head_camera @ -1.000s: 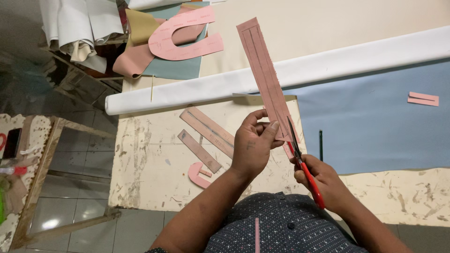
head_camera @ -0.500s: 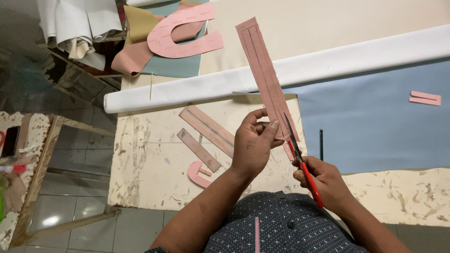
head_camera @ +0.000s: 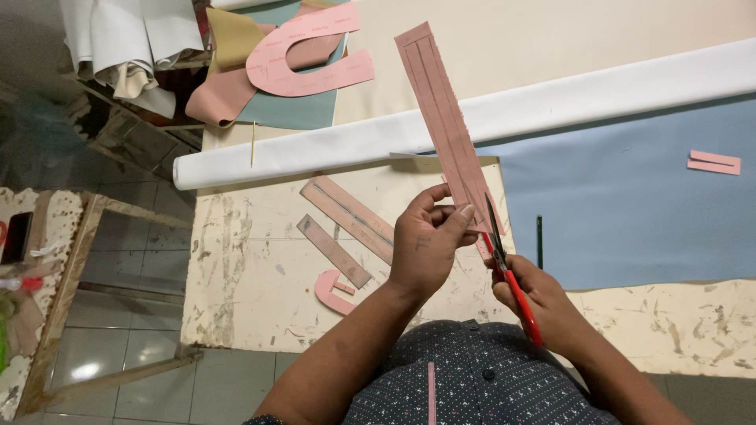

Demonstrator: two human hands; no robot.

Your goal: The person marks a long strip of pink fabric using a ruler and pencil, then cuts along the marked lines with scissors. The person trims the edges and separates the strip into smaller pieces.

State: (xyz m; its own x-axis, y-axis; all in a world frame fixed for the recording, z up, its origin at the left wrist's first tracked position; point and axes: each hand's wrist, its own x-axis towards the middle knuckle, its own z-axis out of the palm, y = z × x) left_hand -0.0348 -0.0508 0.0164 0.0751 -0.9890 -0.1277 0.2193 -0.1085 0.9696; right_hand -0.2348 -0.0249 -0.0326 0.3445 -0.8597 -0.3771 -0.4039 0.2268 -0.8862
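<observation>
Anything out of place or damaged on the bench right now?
Nothing looks wrong. The left hand holds the long pink strip upright while the right hand works the red-handled scissors at its lower edge. The table top is worn and stained, and cut pink pieces lie loose on it, but nothing is spilled.

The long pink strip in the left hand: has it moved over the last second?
No. The long pink strip, held by the left hand, crosses the white roll at the same spot as before.

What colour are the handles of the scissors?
Red, on the metal-bladed scissors in the right hand; the head view shows it.
</observation>
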